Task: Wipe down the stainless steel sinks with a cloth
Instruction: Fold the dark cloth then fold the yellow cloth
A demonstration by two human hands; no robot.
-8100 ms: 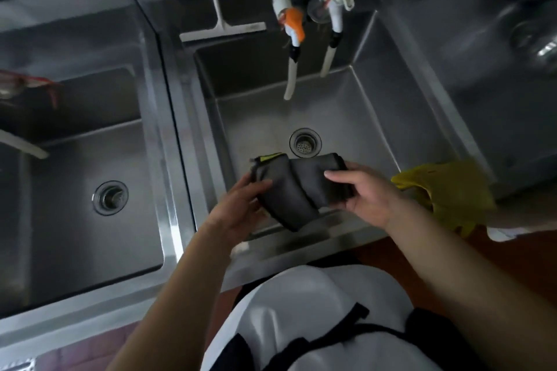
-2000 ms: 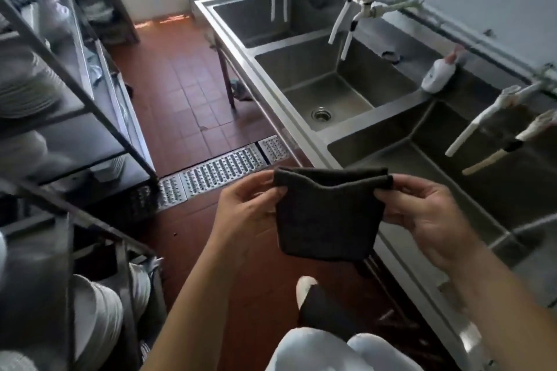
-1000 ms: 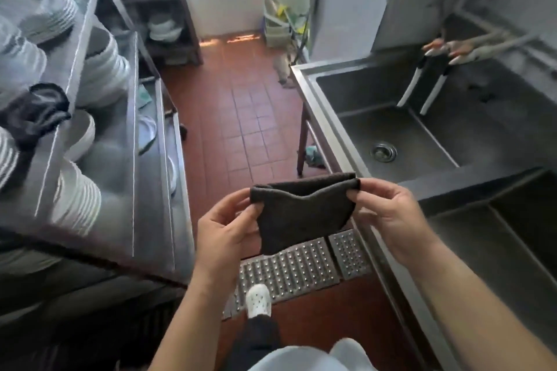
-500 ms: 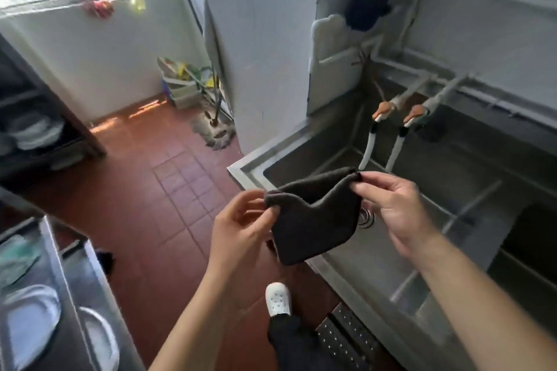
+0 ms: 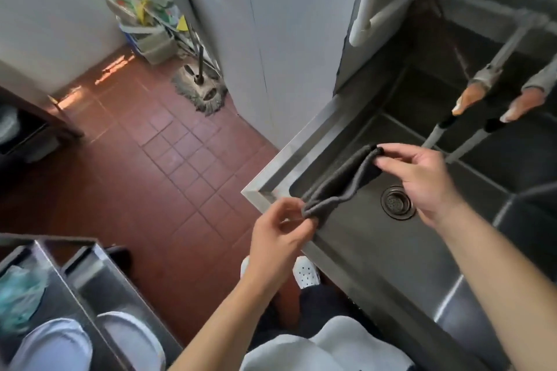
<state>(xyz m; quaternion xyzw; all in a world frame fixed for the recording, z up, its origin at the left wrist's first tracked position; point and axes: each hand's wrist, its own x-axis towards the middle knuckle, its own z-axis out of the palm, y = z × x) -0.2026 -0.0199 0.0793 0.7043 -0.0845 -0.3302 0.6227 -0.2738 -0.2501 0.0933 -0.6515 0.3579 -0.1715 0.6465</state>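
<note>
Stretching between 2 hands, the dark grey folded microfibre cloth [image 5: 340, 182] hangs in the air above the near-left corner of the brushed stainless steel sink basin [image 5: 361, 250], not yet touching the metal. Its long axis runs from about 7 o'clock up to 1 o'clock: the left hand [image 5: 277, 238] pinches the low end between thumb and curled fingers [image 5: 297, 214] just over the sink's front rim [image 5: 265, 193], while the right hand [image 5: 422, 181] pinches the high end with narrow fingertips farther in over the basin. The right hand sits nearer the round perforated metal drain [image 5: 396, 202], which lies just at 6 o'clock from that end of the cloth, so it seems the better placed to carry the cloth down to the basin floor. The cloth looks soft, thick and nubbly, sagging slightly in a shallow wave along its doubled edge; the steel looks smooth, dull and hard-cornered. At 1 o'clock, 2 white taps with orange collars [image 5: 470, 99] hang over the basin. Wiping has probably not begun on this sink.
</note>
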